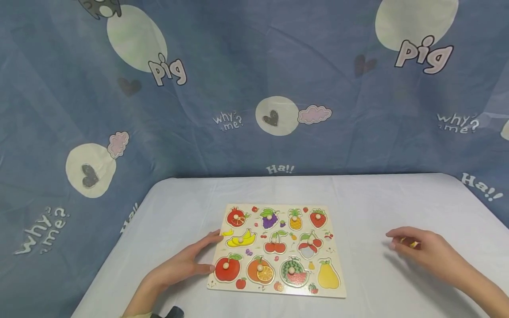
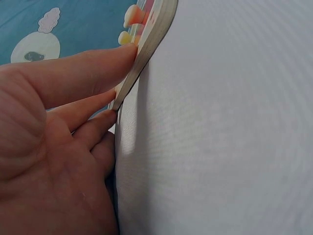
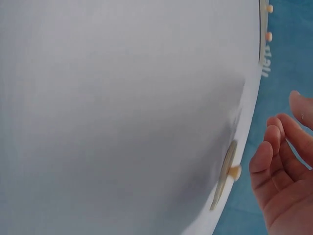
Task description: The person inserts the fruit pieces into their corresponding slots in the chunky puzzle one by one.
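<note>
A wooden fruit puzzle board [image 1: 278,265] lies on the table in the head view. My left hand [image 1: 180,265] touches its left edge, thumb near the apple piece [image 1: 227,270] and fingers farther up. In the left wrist view, the thumb [image 2: 93,73] and fingertips meet the board's edge [image 2: 151,41]. Right of the board, my right hand [image 1: 425,251] hovers with loosely bent fingers. Bits of a yellow piece [image 1: 414,244] show between them. The right wrist view shows a knobbed puzzle piece [image 3: 224,178] lying on the table, apart from the right hand [image 3: 288,181].
White cloth covers the table [image 1: 370,198]. A blue printed curtain [image 1: 238,53] hangs behind and at the sides. On the board, the pear picture [image 1: 328,274] shows no knob, while the watermelon piece [image 1: 294,273] beside it has one. A dark object [image 1: 175,312] sits by the left wrist.
</note>
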{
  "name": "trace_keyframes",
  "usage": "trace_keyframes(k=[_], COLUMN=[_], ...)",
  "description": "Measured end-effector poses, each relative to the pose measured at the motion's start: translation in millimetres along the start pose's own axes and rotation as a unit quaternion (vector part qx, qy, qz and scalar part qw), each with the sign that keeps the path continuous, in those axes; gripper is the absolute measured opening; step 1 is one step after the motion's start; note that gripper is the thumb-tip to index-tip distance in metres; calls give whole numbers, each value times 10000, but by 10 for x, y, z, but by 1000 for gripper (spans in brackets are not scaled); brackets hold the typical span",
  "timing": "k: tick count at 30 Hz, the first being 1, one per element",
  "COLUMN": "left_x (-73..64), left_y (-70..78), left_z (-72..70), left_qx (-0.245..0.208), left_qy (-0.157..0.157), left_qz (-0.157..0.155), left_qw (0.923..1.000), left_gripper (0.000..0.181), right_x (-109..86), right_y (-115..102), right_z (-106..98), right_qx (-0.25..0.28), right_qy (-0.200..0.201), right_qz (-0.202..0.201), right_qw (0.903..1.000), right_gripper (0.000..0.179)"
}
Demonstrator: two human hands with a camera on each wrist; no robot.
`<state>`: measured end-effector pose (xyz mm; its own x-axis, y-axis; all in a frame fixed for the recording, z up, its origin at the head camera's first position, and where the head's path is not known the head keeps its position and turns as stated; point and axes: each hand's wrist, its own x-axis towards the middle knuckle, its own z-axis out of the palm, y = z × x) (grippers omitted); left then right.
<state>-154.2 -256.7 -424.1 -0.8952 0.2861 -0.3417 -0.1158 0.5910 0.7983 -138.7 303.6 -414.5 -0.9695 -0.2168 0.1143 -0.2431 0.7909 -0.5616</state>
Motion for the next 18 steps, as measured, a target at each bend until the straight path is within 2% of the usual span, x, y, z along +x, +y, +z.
trace_keyframes(k=[5,10,14,18], left_x=[2,-5,-12,-9], left_y=[-9,-5,3,9], left_z=[-5,-5,-5,-3], left_qx=[-84,-115,-77,-81], left_qy=[-52,-55,-41,-61], left_qz=[32,17,29,79], left_qw=[9999,9999,10000,9999], left_gripper=[74,74,74,74], right_x=[-12,-4,1,27], right_y=[117,200,271,329], right_z=[-34,-80,-108,-129], right_qx=[-95,-130,-138,-125], right_qy=[177,4,31,-116], right_qz=[16,316,360,528], right_qw=[9998,9994,9993,9985], right_gripper=[19,22,23,25])
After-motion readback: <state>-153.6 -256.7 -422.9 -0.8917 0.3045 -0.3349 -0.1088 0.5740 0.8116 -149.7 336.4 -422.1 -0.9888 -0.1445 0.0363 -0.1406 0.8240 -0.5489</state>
